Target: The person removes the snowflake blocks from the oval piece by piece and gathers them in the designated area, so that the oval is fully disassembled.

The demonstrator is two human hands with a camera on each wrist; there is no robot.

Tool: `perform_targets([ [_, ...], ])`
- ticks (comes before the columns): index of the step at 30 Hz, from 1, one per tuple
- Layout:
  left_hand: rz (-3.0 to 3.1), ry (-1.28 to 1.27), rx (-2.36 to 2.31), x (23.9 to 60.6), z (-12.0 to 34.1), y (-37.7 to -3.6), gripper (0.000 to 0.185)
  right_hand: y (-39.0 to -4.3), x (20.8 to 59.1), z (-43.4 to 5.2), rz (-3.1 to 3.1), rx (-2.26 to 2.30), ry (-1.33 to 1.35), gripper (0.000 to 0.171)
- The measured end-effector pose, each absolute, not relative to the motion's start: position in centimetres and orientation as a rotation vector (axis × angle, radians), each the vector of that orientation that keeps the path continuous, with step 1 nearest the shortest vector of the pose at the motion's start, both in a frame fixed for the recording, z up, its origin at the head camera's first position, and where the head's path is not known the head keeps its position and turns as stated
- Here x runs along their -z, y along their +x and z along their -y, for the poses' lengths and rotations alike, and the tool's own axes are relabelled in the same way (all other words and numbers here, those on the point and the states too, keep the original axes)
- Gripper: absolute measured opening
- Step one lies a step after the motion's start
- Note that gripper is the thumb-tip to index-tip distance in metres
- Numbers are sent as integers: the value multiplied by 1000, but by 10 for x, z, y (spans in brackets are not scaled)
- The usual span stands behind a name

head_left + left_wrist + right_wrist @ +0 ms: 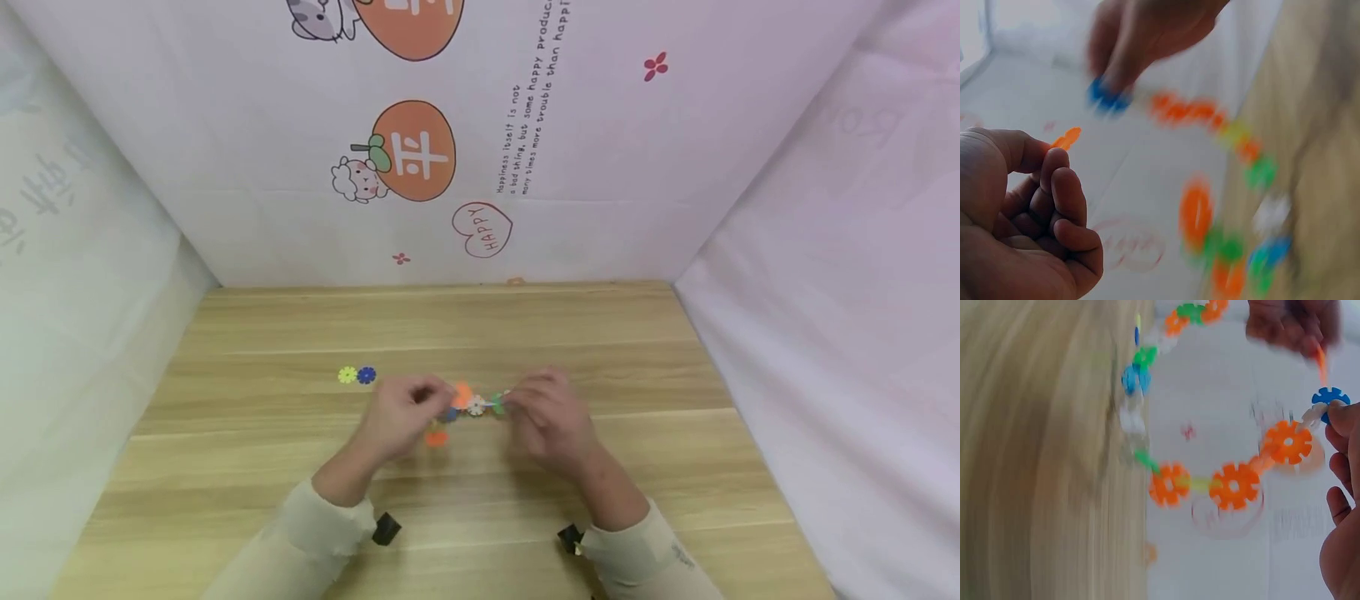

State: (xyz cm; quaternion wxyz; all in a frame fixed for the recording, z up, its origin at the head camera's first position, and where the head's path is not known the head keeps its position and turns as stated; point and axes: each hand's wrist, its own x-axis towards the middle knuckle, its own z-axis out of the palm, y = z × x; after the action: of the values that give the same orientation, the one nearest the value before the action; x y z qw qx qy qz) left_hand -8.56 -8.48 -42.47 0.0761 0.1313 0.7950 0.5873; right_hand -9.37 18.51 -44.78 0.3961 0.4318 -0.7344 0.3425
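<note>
My left hand (405, 408) pinches an orange notched plastic disc (1066, 139) between thumb and forefinger. Facing it, my right hand (551, 417) pinches a blue notched disc (1330, 397) at one end of a chain of interlocked discs (1235, 485). Orange, green, white, yellow and blue pieces make up this chain, which hangs in a curve below the hands. In the right wrist view, the orange disc (1322, 365) stands edge-on just above the blue one; whether they touch I cannot tell. Motion blurs the chain in the left wrist view.
A loose yellow disc (347, 375) and a dark blue disc (367, 375) lie side by side on the wooden table (285, 467), left of the hands. White printed cloth (600, 167) stands behind the table and along both sides.
</note>
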Motion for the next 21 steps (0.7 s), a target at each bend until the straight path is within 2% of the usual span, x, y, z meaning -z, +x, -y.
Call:
perform_targets([
  [4, -2461, 267, -1761, 422, 114, -91, 16, -93, 451, -201, 1862, -885, 1046, 16],
  [13, -2505, 179, -1723, 420, 149, -102, 31, -96, 455, -209, 1888, -882, 1041, 4],
  [21, -2562, 124, -1694, 433, 178, -114, 43, -95, 452, -209, 1908, -896, 1020, 14],
])
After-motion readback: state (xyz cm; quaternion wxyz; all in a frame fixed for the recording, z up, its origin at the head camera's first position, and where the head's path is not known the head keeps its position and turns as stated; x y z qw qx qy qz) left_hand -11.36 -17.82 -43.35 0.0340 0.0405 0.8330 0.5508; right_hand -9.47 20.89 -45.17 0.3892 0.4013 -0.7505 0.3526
